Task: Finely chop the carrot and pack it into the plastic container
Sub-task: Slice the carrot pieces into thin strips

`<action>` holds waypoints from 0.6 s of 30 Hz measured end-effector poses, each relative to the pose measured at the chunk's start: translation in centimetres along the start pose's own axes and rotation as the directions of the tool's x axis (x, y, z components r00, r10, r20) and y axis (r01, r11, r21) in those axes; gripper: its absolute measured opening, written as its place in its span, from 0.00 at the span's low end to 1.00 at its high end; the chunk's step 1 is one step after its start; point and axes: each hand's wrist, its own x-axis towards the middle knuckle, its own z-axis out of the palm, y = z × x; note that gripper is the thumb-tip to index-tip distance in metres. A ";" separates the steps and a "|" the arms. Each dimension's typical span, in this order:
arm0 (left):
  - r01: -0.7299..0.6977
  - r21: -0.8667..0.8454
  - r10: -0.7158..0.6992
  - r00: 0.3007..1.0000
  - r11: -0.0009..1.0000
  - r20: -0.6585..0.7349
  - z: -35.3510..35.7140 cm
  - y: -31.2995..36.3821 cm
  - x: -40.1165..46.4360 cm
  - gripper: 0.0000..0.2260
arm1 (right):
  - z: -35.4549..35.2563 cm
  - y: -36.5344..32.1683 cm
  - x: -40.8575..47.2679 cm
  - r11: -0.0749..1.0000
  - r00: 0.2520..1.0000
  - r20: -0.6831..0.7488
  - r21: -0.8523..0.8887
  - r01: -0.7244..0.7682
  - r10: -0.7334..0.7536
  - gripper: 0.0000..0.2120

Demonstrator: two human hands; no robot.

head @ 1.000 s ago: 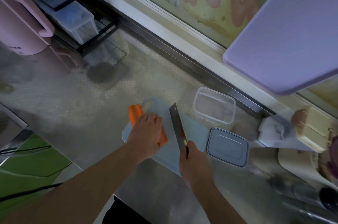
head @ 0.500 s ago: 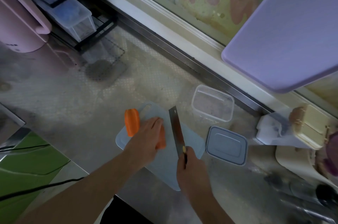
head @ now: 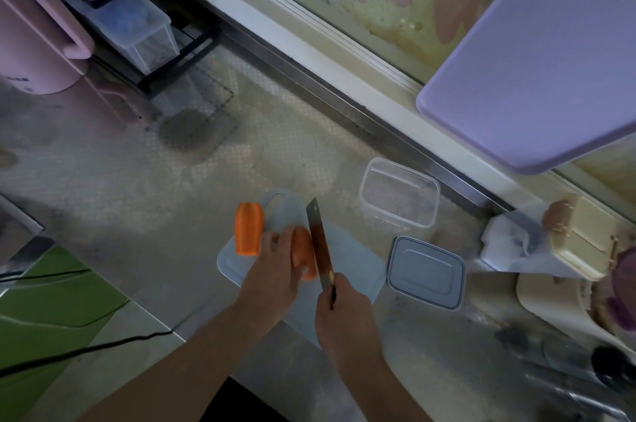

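Kettle: I see a pink kettle (head: 31, 42) at far left.
Carrot half (head: 248, 234): lies free on the cutting board (head: 358, 263).
Left hand (head: 275, 270): fingers curled, pressing the second carrot piece (head: 304, 258) down.
Right hand (head: 344, 311): clenched round the knife (head: 320, 242) handle, blade beside that piece.
Plastic container (head: 399, 197): open, beyond the board.
Lid (head: 426, 271): right of the board.

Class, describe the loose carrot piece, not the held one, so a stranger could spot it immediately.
Start at the pale blue plastic cutting board on the grey counter. At its left edge lies a short orange carrot chunk, untouched. Unlike the other carrot piece under the left hand beside the knife blade, it lies free.
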 end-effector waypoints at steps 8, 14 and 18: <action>0.047 -0.059 -0.050 0.998 0.997 -0.048 0.4 0.1 0.6 0.26 | -0.6 -0.1 0.0 0.973 0.990 0.045 0.180 -0.142 0.136 0.21; 0.094 -0.098 -0.099 0.994 0.991 -0.044 0.6 -0.1 0.9 0.27 | 0.0 1.0 0.4 0.936 0.968 0.140 0.258 -0.240 0.209 0.14; 0.097 -0.103 -0.103 0.994 0.990 -0.049 0.8 -0.4 1.0 0.26 | 0.3 2.2 0.0 0.944 0.953 0.247 0.233 -0.233 0.175 0.13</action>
